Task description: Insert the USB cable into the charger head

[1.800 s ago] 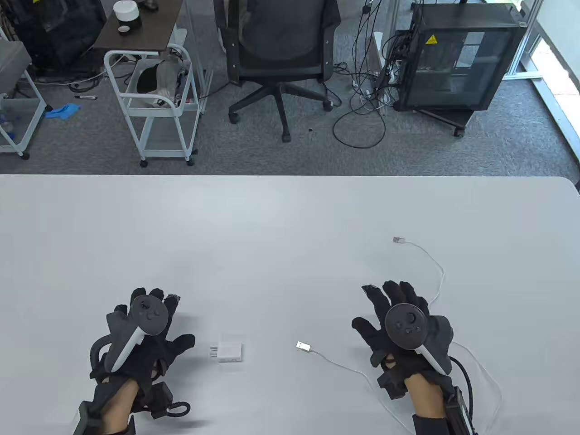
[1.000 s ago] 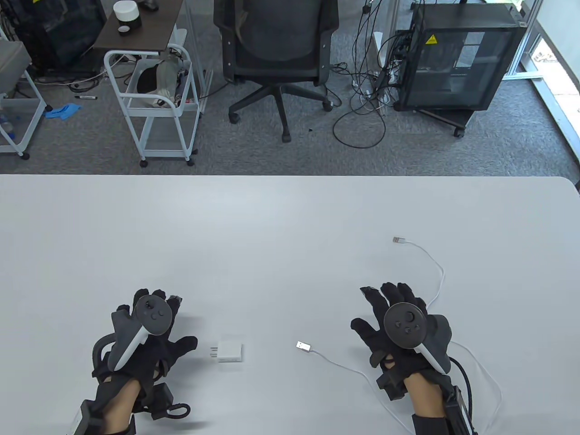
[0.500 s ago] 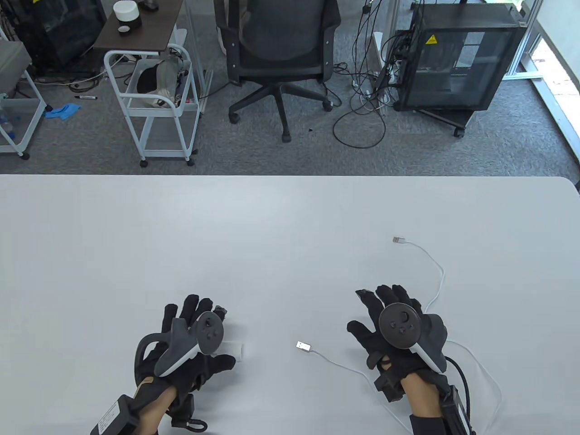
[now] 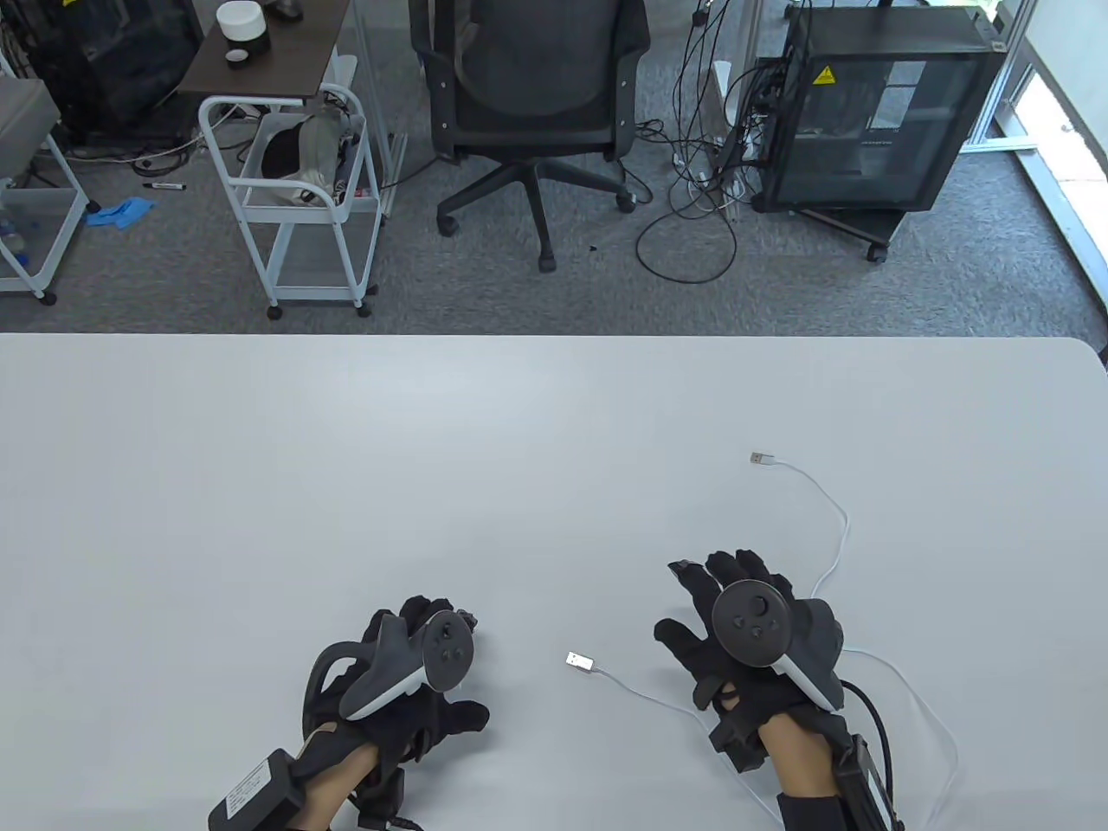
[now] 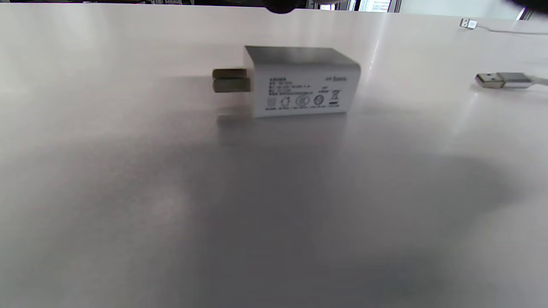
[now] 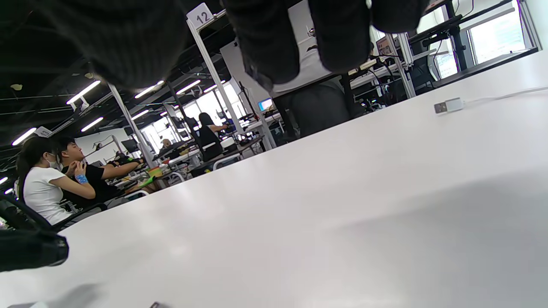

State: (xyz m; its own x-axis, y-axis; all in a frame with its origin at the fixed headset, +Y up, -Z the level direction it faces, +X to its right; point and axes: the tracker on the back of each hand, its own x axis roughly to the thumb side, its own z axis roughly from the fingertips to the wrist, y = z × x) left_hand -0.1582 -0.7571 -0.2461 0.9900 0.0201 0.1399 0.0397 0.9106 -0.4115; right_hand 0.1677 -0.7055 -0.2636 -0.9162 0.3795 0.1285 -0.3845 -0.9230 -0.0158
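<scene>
The white charger head (image 5: 302,81) lies on its side on the table, prongs to the left; in the table view my left hand (image 4: 454,662) covers it. The left wrist view shows no finger touching it. The white USB cable (image 4: 838,554) has its large plug (image 4: 581,662) lying free between my hands, also in the left wrist view (image 5: 501,80). Its small plug (image 4: 762,459) lies farther back, also seen in the right wrist view (image 6: 447,105). My right hand (image 4: 692,606) is spread and empty, right of the large plug, with the cable running beside and under it.
The white table (image 4: 433,450) spans the view, its far edge at mid-frame. An office chair (image 4: 532,104), a white cart (image 4: 294,199) and a black cabinet (image 4: 874,112) stand on the floor beyond it.
My left hand has moved right from beside the charger head to over it, hiding it in the table view. My right hand has drifted slightly left and nearer. Charger and cable have not moved.
</scene>
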